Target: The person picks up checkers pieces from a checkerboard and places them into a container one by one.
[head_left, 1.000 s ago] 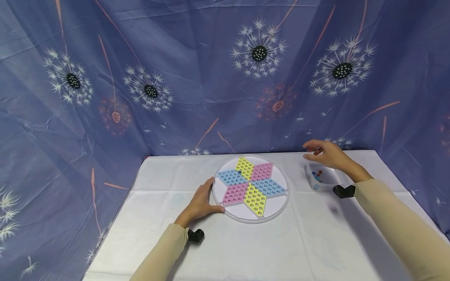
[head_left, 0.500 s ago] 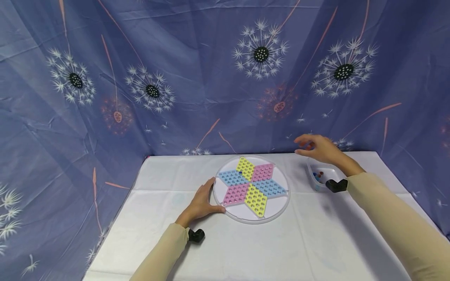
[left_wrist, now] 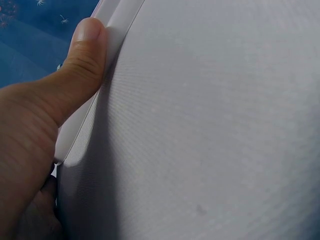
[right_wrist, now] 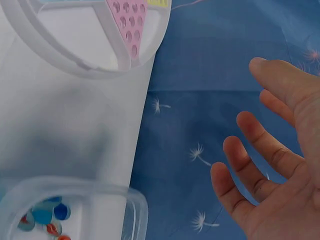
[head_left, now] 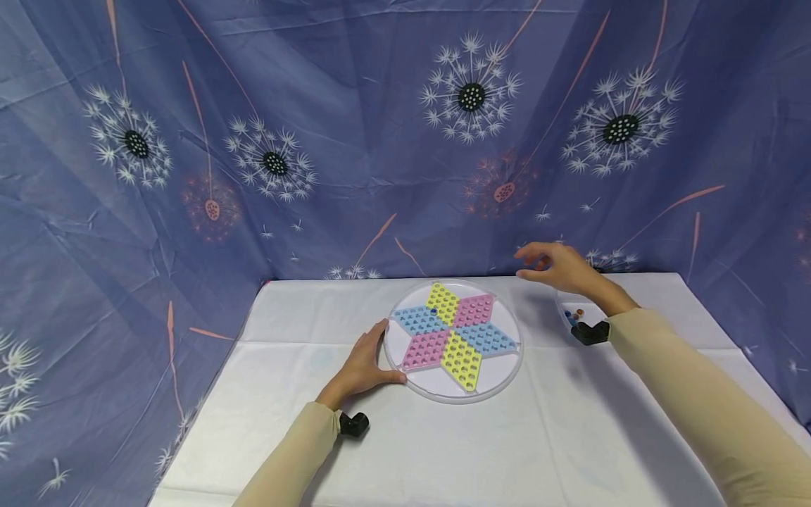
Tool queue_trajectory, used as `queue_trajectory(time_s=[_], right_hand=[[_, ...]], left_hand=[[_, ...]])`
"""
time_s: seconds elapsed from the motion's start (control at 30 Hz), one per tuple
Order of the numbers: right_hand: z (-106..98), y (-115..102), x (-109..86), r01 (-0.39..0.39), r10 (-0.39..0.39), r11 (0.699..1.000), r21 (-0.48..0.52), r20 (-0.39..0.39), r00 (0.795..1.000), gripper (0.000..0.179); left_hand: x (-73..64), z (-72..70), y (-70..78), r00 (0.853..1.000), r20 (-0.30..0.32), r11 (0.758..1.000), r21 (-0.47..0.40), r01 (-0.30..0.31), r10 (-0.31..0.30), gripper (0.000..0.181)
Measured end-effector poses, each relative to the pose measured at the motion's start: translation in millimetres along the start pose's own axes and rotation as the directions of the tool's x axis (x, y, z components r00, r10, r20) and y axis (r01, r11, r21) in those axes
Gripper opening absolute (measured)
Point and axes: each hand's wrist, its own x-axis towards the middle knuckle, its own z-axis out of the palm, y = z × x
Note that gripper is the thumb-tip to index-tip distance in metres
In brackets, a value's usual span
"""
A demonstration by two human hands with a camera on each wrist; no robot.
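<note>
A round white Chinese checkers board (head_left: 500, 373) with a yellow, pink and blue star lies on the table. One dark blue marble (head_left: 434, 311) sits among its holes at the upper left. My left hand (head_left: 361, 366) rests against the board's left rim, thumb and fingers spread apart; in the left wrist view the thumb (left_wrist: 82, 60) lies straight along that rim. My right hand (head_left: 560, 269) hovers above the table's back edge, between board and tub. Its fingers are loosely bent, and in the right wrist view no object shows in the palm.
Right of the board stands a clear plastic tub (right_wrist: 140, 210), partly hidden by the right forearm in the head view. Several marbles (right_wrist: 42, 215), blue and orange-red, lie in it. A white cloth covers the table (head_left: 469, 451); a blue dandelion-print curtain (head_left: 355, 141) hangs behind.
My right hand has moved left from over the tub toward the board, its fingers keeping much the same pose. The left hand and the board have stayed put.
</note>
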Motion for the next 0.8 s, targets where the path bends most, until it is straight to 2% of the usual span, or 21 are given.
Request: queue_trajectory(time_s=[0.2, 0.47, 0.8], right_hand=[[9.8, -9.4, 9.4, 0.028, -0.028, 0.999, 0.020, 0.009, 1.000, 0.042], [26.0, -25.7, 24.9, 0.021, -0.023, 0.998, 0.061, 0.039, 0.999, 0.041], [53.0, -46.3, 44.4, 0.049, -0.058, 0.992, 0.117, 0.074, 0.996, 0.040]], left_hand=[[-0.1, -0.1, 0.1, 1.000, -0.003, 1.000, 0.000, -0.005, 0.005, 0.124], [-0.3, -0.6, 0.0, 1.000, -0.005, 1.000, -0.002, 0.002, -0.002, 0.124], [-0.4, -0.1, 0.6, 1.000, 0.004, 1.000, -0.001, 0.018, -0.018, 0.125]])
